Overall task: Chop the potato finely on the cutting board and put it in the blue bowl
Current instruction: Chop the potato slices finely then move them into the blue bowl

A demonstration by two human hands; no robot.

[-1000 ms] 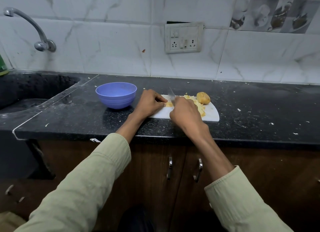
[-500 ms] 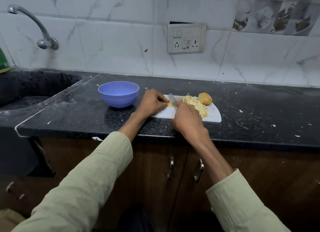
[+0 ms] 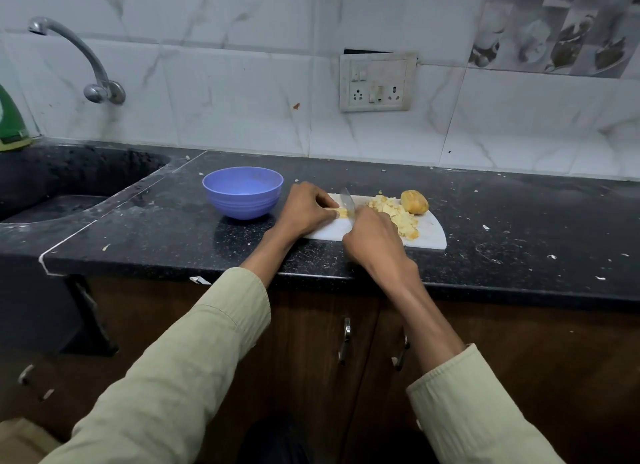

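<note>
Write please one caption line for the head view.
Left hand holds a potato piece on the cutting board; right hand slices with a knife.

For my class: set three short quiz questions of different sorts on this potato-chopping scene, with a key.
1. True or false: chopped potato already lies in the blue bowl.
2. Multiple choice: the right hand grips A) the tap, B) the knife, C) a spoon.
3. Fill in: the left hand pinches a potato piece on the white ____.

Key: 1 false, the visible inside of the bowl looks bare and the chopped pile lies on the cutting board; 2 B; 3 cutting board.
</note>
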